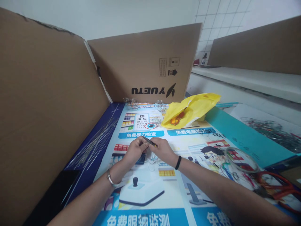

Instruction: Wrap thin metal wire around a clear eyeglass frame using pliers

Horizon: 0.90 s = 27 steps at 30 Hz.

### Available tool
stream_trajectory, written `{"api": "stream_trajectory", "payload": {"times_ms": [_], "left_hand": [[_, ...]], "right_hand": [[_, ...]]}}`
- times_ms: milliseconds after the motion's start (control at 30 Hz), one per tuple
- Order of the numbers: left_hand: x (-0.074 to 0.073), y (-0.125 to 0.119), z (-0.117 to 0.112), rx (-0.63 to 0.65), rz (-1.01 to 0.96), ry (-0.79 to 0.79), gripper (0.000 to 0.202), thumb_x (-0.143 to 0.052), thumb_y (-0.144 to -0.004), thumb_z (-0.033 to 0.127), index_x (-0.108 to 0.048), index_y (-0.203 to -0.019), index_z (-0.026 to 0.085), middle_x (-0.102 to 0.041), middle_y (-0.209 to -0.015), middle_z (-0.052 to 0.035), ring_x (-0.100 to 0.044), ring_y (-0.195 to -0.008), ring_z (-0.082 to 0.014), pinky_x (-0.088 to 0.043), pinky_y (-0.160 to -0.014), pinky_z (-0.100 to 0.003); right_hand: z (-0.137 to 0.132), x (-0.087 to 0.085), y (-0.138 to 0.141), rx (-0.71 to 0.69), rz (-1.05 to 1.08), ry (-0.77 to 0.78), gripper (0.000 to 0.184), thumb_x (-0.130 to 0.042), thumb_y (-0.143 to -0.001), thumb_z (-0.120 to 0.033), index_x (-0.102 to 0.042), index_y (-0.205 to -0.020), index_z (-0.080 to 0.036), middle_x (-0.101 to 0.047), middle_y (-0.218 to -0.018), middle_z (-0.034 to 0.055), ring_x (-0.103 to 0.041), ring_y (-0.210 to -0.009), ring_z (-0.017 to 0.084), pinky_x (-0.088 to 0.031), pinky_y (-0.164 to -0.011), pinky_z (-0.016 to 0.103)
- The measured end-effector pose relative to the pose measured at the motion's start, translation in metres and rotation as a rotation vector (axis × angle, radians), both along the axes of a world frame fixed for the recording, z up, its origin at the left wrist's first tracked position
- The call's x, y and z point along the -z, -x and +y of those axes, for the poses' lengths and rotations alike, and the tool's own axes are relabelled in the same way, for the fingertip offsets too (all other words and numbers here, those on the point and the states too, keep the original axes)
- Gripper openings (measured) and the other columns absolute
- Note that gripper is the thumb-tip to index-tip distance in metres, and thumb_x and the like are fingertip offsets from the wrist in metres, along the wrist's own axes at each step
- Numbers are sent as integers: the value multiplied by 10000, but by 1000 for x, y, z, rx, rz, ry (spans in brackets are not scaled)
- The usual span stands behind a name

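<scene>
My left hand (135, 150) is closed in a pinch near the middle of the printed sheet, and what its fingertips hold is too small to make out. My right hand (163, 150), with a black band on its wrist, grips a slim dark hand tool (150, 142) with a touch of yellow. The tool's tip reaches the left fingertips. Beneath the hands lies thin wire (152, 160) in loose loops, partly hidden. A yellow bag (197, 105) with orange pieces (176, 120) at its mouth lies beyond the right hand.
Long straight wires (94, 144) lie at the left. Cardboard walls (131, 69) stand behind and left. At the right are a clear coil (242, 160), red-handled scissors (277, 185) and a heap of small wire pieces (275, 130). More wire bits sit along the back wall.
</scene>
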State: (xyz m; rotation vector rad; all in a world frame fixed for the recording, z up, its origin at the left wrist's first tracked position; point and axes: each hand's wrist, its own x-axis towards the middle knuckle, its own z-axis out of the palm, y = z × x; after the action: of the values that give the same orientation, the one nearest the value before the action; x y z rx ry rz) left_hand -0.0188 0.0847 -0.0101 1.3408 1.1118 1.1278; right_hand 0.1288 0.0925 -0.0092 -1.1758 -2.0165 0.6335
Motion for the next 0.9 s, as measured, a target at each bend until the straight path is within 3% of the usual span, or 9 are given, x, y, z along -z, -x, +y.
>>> {"api": "stream_trajectory", "payload": {"times_ms": [167, 300, 700, 833, 900], "left_hand": [[-12, 5, -5, 101, -75, 50, 227, -599, -727, 363, -511, -690, 157, -472, -614, 28, -415, -543, -78, -342, -513, -186], [-13, 9, -6, 132, -33, 35, 190, -637, -696, 323, -550, -734, 158, -507, -667, 13, -449, -607, -94, -374, -568, -205], [-8, 7, -4, 47, 109, 12, 204, -646, -651, 308, -523, -595, 154, -439, -555, 43, -375, -508, -73, -312, -495, -196], [-9, 10, -2, -6, 102, 25, 182, -648, -638, 277, -522, -591, 155, -468, -564, 37, -403, -525, -82, -322, -511, -204], [-9, 12, -1, -30, 112, 40, 177, -648, -634, 269, -522, -589, 154, -477, -558, 36, -401, -518, -81, -313, -506, -204]], "right_hand": [[3, -4, -2, 50, 101, 108, 221, -470, -746, -267, -362, -567, -192, -382, -535, -56, -374, -526, 88, -252, -488, 208], [3, -5, -3, 53, 132, 113, 245, -486, -743, -287, -348, -563, -194, -367, -534, -56, -362, -526, 89, -257, -491, 211], [2, -6, -3, 11, 136, 128, 215, -493, -765, -304, -464, -593, -179, -413, -546, -51, -382, -538, 89, -278, -493, 202], [12, -15, -16, -46, 43, 123, 243, -475, -800, -374, -523, -666, -177, -496, -588, -33, -437, -557, 99, -286, -500, 206], [18, -23, -28, 39, -97, 57, 239, -490, -798, -408, -541, -732, -184, -545, -621, -16, -473, -576, 114, -290, -513, 214]]}}
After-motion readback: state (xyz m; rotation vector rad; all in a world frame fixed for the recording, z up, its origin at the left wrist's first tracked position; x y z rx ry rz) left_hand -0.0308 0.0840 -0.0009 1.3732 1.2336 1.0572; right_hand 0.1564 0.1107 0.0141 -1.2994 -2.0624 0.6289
